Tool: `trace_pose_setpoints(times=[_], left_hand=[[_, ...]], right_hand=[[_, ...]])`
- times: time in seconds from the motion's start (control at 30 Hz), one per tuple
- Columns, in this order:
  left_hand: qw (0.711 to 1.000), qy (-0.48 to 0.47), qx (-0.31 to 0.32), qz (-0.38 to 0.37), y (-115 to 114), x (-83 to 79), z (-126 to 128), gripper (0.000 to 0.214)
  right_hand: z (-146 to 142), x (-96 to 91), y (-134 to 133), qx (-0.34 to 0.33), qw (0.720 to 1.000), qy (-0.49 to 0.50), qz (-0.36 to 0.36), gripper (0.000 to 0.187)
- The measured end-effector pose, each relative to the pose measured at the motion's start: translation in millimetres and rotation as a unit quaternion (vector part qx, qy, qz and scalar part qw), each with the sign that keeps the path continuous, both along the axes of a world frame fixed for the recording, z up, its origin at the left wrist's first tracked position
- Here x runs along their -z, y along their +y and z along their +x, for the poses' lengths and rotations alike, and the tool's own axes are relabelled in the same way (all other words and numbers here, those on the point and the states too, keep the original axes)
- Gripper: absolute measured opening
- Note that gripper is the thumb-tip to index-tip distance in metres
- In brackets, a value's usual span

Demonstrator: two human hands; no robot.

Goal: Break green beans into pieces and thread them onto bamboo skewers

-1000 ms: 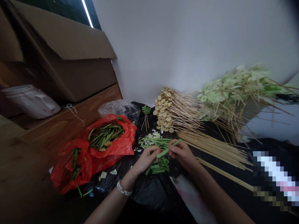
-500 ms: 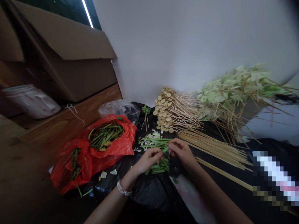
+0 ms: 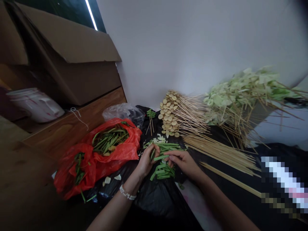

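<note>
My left hand (image 3: 146, 161), with a beaded bracelet on the wrist, is closed around dark green bean pieces (image 3: 152, 154) that show between its fingers. My right hand (image 3: 183, 163) pinches one end of a flat green bean (image 3: 159, 158), whose other end points at my left hand. Just beyond both hands lies a row of longer green beans (image 3: 169, 147). A pile of short cut bean pieces (image 3: 165, 171) rests on the black plastic sheet (image 3: 156, 199) below my fingers. Chopped white bits (image 3: 160, 139) are scattered behind the beans.
A red plastic bag (image 3: 117, 152) of bean trimmings stands left. Bare bamboo skewers (image 3: 223, 154) lie right. Behind are skewered potato slices (image 3: 169, 112), skewered cabbage leaves (image 3: 243, 86) and a small bean skewer bundle (image 3: 151, 113). A cardboard box (image 3: 89, 80) and white jar (image 3: 36, 104) stand far left.
My left hand has moved up and tilted, fingers now curled around beans. My right hand has shifted slightly left and down, holding a bean out level.
</note>
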State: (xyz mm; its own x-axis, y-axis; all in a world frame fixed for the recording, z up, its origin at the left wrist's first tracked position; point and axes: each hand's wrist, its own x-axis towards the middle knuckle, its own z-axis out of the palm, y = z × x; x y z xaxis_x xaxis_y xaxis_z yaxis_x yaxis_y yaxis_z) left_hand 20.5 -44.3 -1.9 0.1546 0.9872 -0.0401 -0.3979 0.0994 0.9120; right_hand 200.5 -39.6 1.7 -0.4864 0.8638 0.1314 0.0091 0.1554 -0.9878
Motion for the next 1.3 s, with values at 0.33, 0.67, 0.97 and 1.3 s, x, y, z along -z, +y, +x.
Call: trace_pose_setpoints(times=[0.33, 0.67, 0.97, 1.3], left_hand=[[0.968, 0.202, 0.115, 0.089, -8, 4.5, 5, 0.042], [0.971, 0.170, 0.153, 0.064, -8, 3.8, 0, 0.043], [0.974, 0.153, 0.159, 0.044, -11, 2.7, 8, 0.042], [0.978, -0.197, 0.019, -0.061, 3, -1.9, -7, 0.019]], right_hand=[[-1, 13.1, -2, 0.117, 0.838, -0.288, 0.448, 0.035], [-8, 7.9, -8, 0.104, 0.701, -0.434, 0.556, 0.019], [-13, 12.0, -8, 0.122, 0.890, -0.311, 0.310, 0.022], [31, 19.3, 36, 0.303, 0.886, -0.235, 0.262, 0.040]])
